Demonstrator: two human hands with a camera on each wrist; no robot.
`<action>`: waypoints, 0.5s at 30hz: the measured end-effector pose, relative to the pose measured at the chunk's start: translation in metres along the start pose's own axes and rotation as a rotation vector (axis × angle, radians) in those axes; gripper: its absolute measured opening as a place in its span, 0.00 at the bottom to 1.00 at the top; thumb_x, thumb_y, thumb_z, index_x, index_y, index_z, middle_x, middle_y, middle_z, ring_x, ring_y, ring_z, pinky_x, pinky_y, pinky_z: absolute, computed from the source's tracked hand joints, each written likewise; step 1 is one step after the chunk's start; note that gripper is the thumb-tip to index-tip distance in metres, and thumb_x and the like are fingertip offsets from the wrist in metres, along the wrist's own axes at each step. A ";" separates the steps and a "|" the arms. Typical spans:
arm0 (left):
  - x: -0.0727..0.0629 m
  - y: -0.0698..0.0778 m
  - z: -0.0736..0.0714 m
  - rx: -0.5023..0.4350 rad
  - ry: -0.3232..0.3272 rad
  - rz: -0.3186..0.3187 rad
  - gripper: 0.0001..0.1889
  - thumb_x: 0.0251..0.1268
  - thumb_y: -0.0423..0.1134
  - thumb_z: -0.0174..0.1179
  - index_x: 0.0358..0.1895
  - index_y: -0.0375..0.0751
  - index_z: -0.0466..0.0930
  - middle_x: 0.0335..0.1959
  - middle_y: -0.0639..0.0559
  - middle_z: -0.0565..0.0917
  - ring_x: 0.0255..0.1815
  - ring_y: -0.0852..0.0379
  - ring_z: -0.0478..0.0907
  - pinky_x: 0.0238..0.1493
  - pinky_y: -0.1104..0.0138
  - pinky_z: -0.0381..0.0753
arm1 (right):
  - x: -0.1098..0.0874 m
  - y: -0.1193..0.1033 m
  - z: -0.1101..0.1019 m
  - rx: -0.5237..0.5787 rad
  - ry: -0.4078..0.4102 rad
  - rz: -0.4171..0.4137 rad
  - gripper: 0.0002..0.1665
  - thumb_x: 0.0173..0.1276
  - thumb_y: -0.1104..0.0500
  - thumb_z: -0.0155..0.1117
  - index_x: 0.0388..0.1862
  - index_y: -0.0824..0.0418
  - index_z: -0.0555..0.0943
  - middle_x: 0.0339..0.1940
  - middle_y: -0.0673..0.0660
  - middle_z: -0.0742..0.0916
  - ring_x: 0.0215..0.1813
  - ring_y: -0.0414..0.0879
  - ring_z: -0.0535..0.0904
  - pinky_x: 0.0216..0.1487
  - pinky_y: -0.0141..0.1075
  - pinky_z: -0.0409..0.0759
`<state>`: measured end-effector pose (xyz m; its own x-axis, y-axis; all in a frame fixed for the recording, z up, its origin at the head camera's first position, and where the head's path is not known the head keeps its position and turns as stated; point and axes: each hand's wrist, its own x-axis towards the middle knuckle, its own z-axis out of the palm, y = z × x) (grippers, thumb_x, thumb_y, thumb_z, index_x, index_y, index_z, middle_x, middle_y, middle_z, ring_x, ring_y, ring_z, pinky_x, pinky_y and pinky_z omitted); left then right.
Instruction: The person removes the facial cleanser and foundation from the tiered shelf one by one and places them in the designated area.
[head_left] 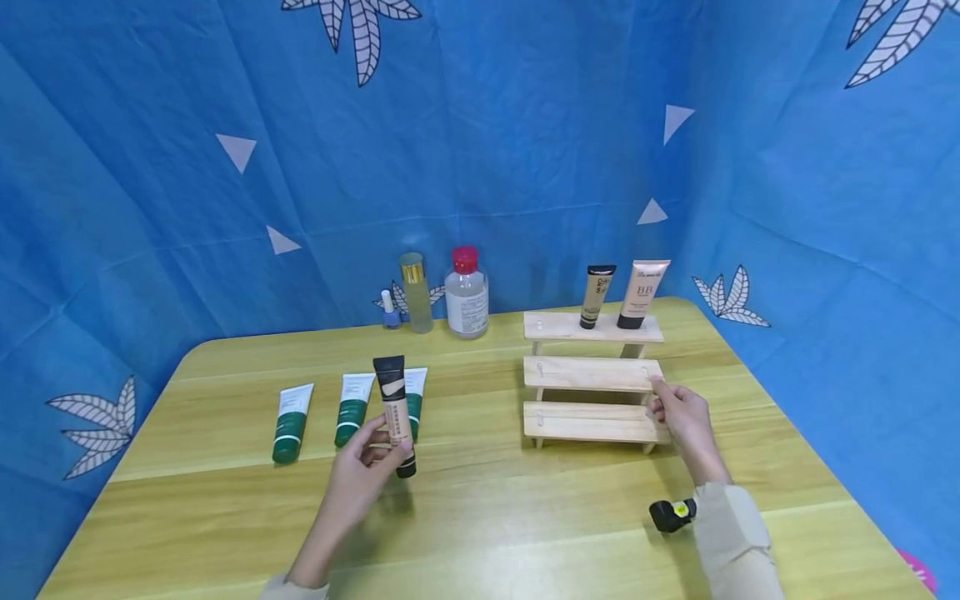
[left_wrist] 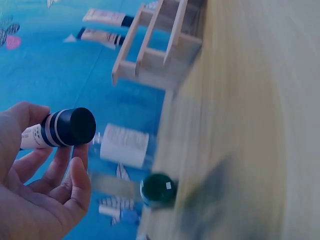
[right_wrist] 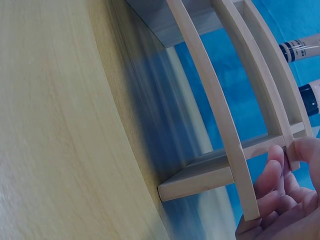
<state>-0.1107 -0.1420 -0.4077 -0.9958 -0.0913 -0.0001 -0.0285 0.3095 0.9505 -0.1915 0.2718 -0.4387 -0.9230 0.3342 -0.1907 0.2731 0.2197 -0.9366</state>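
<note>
My left hand [head_left: 360, 471] holds a beige foundation tube [head_left: 397, 412] with black ends between thumb and fingers, cap down and raised over the table; its black cap [left_wrist: 82, 126] faces the left wrist camera. Behind it are three green-and-white tubes: one at the left [head_left: 292, 425], one in the middle [head_left: 354, 408], and one partly covered by the held tube [head_left: 417, 400]. My right hand [head_left: 688, 421] pinches the right end of the middle shelf of a three-tier wooden stand [head_left: 585, 373]. A small gold-and-black tube [head_left: 597, 296] and a pink BB cream tube [head_left: 642, 292] stand on its top shelf.
Along the table's back edge stand a small purple nail polish bottle [head_left: 391, 312], a gold-capped bottle [head_left: 417, 300] and a clear bottle with a red cap [head_left: 467, 302]. By the right sleeve lies a black object with a yellow label [head_left: 671, 515], partly covered. Blue cloth hangs behind.
</note>
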 end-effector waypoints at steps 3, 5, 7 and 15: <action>-0.004 -0.007 -0.013 0.049 0.013 -0.049 0.29 0.62 0.39 0.63 0.65 0.36 0.67 0.48 0.40 0.78 0.40 0.54 0.78 0.37 0.71 0.77 | 0.001 -0.001 0.000 -0.009 0.015 -0.005 0.26 0.72 0.41 0.49 0.39 0.66 0.73 0.21 0.43 0.78 0.26 0.35 0.71 0.30 0.27 0.73; -0.006 -0.012 -0.021 0.082 0.011 -0.090 0.29 0.62 0.41 0.63 0.66 0.38 0.67 0.49 0.40 0.78 0.41 0.54 0.78 0.37 0.70 0.76 | 0.001 -0.001 0.001 -0.008 0.020 -0.008 0.27 0.72 0.41 0.50 0.39 0.66 0.73 0.20 0.43 0.78 0.25 0.34 0.72 0.30 0.27 0.72; -0.010 -0.016 -0.030 0.119 -0.003 -0.132 0.30 0.62 0.43 0.63 0.66 0.38 0.67 0.50 0.40 0.78 0.41 0.54 0.78 0.36 0.69 0.75 | 0.001 -0.002 0.001 -0.008 0.019 -0.006 0.26 0.72 0.41 0.50 0.38 0.66 0.73 0.20 0.42 0.78 0.25 0.35 0.72 0.30 0.27 0.72; -0.026 -0.035 -0.066 0.242 -0.040 -0.237 0.32 0.62 0.46 0.62 0.66 0.33 0.66 0.50 0.39 0.79 0.40 0.54 0.78 0.34 0.67 0.76 | -0.001 -0.002 0.001 -0.002 0.007 -0.005 0.25 0.72 0.41 0.50 0.36 0.64 0.73 0.21 0.43 0.78 0.26 0.35 0.71 0.30 0.27 0.73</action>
<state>-0.0781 -0.2133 -0.4201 -0.9616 -0.1515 -0.2287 -0.2742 0.4998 0.8216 -0.1918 0.2700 -0.4373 -0.9225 0.3396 -0.1837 0.2688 0.2232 -0.9370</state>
